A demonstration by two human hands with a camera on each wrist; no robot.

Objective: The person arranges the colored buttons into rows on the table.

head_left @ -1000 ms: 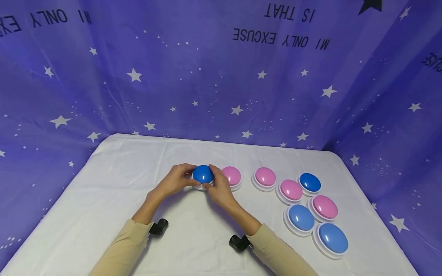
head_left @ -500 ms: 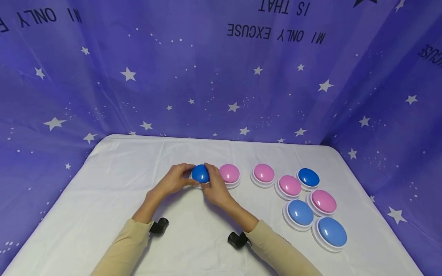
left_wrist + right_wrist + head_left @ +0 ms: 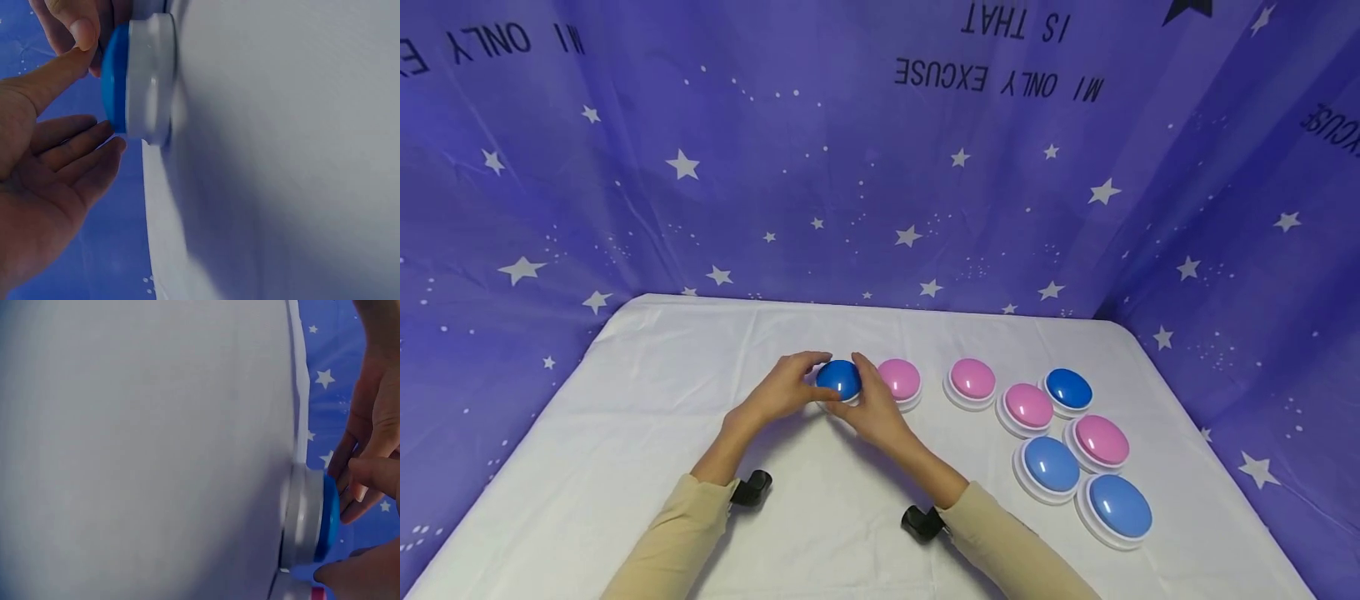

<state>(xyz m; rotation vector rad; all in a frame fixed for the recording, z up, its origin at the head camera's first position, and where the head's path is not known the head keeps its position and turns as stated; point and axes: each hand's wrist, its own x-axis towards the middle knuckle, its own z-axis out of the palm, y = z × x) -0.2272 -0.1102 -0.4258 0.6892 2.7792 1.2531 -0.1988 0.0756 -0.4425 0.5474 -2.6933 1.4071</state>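
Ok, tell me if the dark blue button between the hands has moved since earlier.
No, not visibly: judged against the table's far edge and the neighbouring pink button, the dark blue button keeps its place in the head view.

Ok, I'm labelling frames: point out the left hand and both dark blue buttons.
Left hand (image 3: 780,390), head view: its back.
Dark blue button by the left hand (image 3: 837,377), head view: dome.
Other dark blue button (image 3: 1069,388), head view: dome.
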